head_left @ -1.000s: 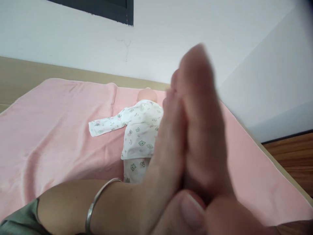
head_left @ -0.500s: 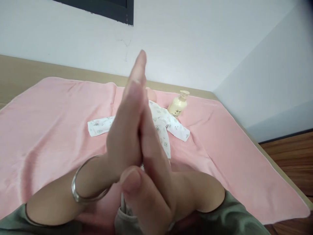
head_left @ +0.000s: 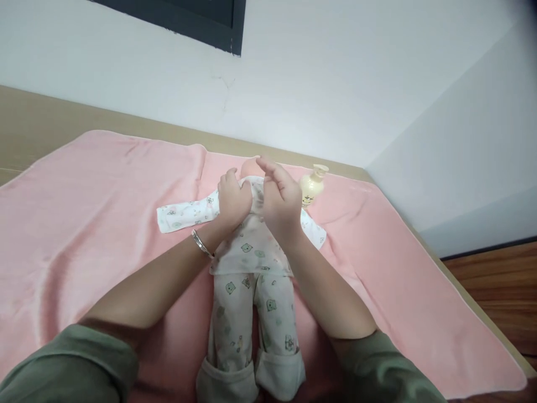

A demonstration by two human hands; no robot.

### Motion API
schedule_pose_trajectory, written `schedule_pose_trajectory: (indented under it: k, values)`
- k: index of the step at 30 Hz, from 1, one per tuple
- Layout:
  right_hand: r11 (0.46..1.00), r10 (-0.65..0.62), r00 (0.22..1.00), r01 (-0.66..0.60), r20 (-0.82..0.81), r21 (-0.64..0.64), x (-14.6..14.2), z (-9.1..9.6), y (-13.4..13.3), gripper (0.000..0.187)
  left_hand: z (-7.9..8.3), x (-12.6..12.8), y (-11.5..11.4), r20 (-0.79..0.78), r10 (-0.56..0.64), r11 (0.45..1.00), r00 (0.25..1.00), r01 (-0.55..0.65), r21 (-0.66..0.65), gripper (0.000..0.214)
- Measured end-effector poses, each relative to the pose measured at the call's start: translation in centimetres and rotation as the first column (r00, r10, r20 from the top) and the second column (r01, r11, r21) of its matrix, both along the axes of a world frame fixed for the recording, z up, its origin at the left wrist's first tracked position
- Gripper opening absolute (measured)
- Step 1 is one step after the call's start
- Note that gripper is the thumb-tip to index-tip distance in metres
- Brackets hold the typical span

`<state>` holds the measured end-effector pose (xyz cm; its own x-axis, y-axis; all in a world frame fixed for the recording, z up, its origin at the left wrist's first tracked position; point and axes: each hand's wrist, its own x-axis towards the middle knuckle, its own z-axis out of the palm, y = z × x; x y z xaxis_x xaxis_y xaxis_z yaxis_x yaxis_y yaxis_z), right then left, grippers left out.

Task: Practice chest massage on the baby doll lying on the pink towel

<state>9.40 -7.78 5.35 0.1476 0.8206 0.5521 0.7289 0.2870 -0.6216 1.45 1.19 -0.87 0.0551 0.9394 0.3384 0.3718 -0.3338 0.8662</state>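
Held one left hand [head_left: 234, 202] and one right hand [head_left: 282, 204] slightly apart, fingers loosely curved, over the upper body of one doll [head_left: 251, 254], contact unclear. Saw the doll stretched on one pink blanket [head_left: 104, 224], two sleeves [head_left: 184, 215] spread. Noticed one pump bottle [head_left: 312, 186] by the doll's shoulder, right-hand side.

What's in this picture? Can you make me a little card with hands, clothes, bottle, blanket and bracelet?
Left hand: open, over the upper shirt; can't tell if touching
Right hand: open, beside the left, a gap between; touch unclear too
Clothes: shirt with sleeves spread, and pants; both white with little prints
Bottle: pale yellow, pump top, on the blanket
Blanket: pink, under the clothes
Bracelet: silver, left wrist
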Motion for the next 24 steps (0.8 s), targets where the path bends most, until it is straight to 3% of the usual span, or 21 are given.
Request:
schedule_pose_trajectory:
  k: [3,5,11,19,21,24]
  values:
    - [1.000,-0.018,0.998,0.016,-0.062,-0.026,0.8,-2.4,2.6,0.059,-0.6,0.2,-0.2,-0.063,0.142,0.989,0.988,-0.144,-0.033,0.017]
    - [0.997,-0.039,0.995,0.033,-0.093,-0.067,1.0,-3.3,3.6,0.055,-0.7,0.3,-0.3,-0.098,0.152,0.988,0.984,-0.149,0.036,0.012]
    - [0.995,0.015,0.997,-0.022,-0.071,-0.099,1.3,-4.3,4.1,0.044,-0.7,0.2,-0.7,-0.182,0.070,0.994,0.981,-0.053,0.096,0.014]
    - [0.976,0.206,0.956,-0.186,0.209,-0.113,4.5,-5.6,4.6,0.052,-1.9,-1.0,-0.7,-0.186,-0.060,0.985,0.981,0.088,0.150,0.025]
    - [0.972,0.204,0.950,-0.168,0.237,-0.164,5.4,-5.9,4.6,0.050,-2.2,-1.5,-0.6,-0.199,-0.093,0.979,0.976,0.126,0.162,0.030]
    - [0.968,0.115,0.950,-0.041,0.291,-0.249,5.4,-6.2,3.5,0.052,-2.5,-1.8,-0.5,-0.230,-0.093,0.979,0.969,0.131,0.155,0.033]
